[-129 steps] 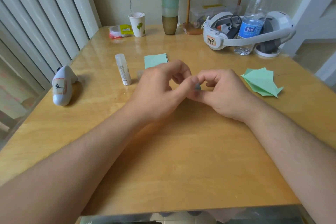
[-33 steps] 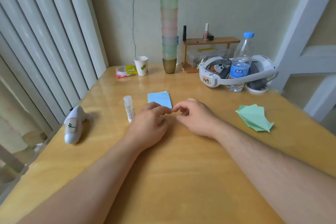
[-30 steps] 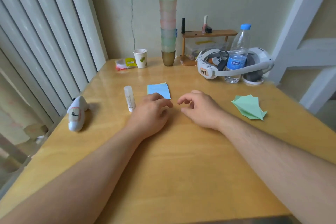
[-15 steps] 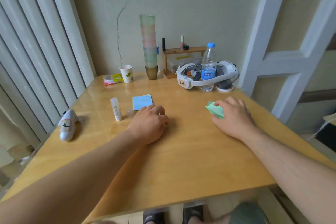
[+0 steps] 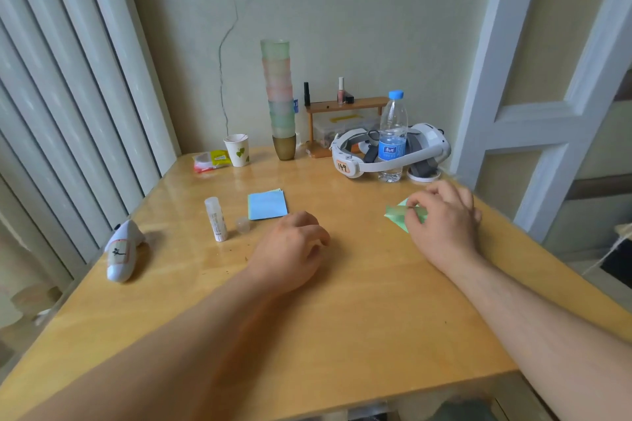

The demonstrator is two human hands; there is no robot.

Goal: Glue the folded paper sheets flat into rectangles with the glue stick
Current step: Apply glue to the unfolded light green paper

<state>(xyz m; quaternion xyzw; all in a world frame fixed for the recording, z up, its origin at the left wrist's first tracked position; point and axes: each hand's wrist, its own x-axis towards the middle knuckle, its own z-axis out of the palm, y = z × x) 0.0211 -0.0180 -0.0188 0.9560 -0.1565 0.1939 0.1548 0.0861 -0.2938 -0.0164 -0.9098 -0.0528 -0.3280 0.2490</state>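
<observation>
A flat blue paper rectangle lies on the wooden table, on top of a green sheet whose edge shows. The white glue stick lies to its left with its clear cap beside it. My left hand rests on the table just below the blue rectangle, fingers loosely curled and holding nothing. At the right, my right hand covers the pile of folded green paper sheets and pinches one between thumb and fingers.
At the table's back stand a paper cup, a snack packet, a tall stack of cups, a small wooden shelf, a water bottle and a white headset. A white controller lies at the left edge.
My hands parted after setting down the blue rectangle. The right hand went right to the green pile and now pinches a sheet. The left hand stayed put. The view tilted up.
</observation>
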